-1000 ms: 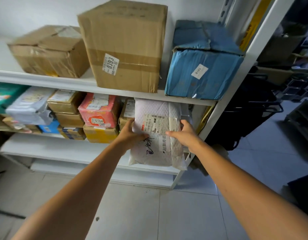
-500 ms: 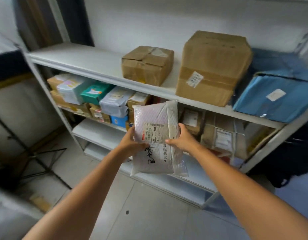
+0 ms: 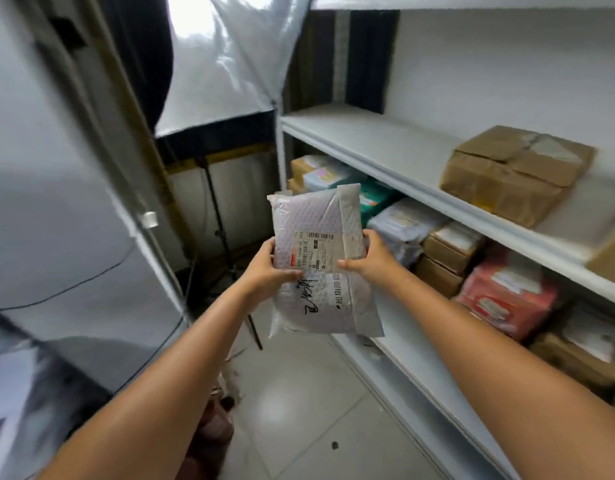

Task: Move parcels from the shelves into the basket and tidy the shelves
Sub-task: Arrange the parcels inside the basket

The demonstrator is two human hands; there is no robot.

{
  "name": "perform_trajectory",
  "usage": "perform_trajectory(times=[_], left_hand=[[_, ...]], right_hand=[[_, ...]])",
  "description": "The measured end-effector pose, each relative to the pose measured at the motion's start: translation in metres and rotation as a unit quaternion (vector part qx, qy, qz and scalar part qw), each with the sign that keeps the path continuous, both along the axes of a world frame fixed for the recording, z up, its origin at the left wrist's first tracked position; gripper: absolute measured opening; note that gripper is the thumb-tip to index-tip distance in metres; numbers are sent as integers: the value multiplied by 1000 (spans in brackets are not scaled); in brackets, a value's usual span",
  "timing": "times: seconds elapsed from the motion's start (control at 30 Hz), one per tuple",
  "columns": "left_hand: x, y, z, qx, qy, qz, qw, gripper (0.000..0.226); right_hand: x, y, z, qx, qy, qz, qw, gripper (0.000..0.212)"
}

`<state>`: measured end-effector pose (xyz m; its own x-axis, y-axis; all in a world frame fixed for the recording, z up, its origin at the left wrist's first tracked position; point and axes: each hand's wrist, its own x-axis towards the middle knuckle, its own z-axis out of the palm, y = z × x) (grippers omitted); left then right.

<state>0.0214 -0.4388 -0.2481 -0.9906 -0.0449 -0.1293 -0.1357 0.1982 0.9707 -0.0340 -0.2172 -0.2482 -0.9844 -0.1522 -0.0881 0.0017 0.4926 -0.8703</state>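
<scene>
A white bubble-wrap parcel [image 3: 318,226] with a printed label and black handwriting hangs upright in mid-air, clear of the shelves. My left hand [image 3: 264,268] grips its left edge and my right hand [image 3: 372,258] grips its right edge, thumbs on the front. The white shelf unit [image 3: 385,150] runs along the right. Its upper board carries a brown cardboard box [image 3: 513,171]. The board below holds several parcels, among them a red pack [image 3: 507,292] and a grey bag [image 3: 403,223]. No basket is in view.
A softbox light [image 3: 226,57] on a black stand [image 3: 226,244] occupies the corner to the left of the shelf end. A blurred white panel fills the left side. Pale floor tiles [image 3: 299,410] lie below my arms.
The parcel has come out of the lower shelf, held in both hands. My view has swung left, from the shelf's right end to its left end and the light stand.
</scene>
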Motion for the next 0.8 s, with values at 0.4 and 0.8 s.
perform_trajectory(times=[0.4,0.8], left_hand=[[46,-81,-8,-65,-33,307,949,85],[216,-84,-12,-77,-59,509,855,95]], right_hand=[[-61,-148,-6,-22,-11,284,959,67],[62,-222,-4,27,4,458,888,97]])
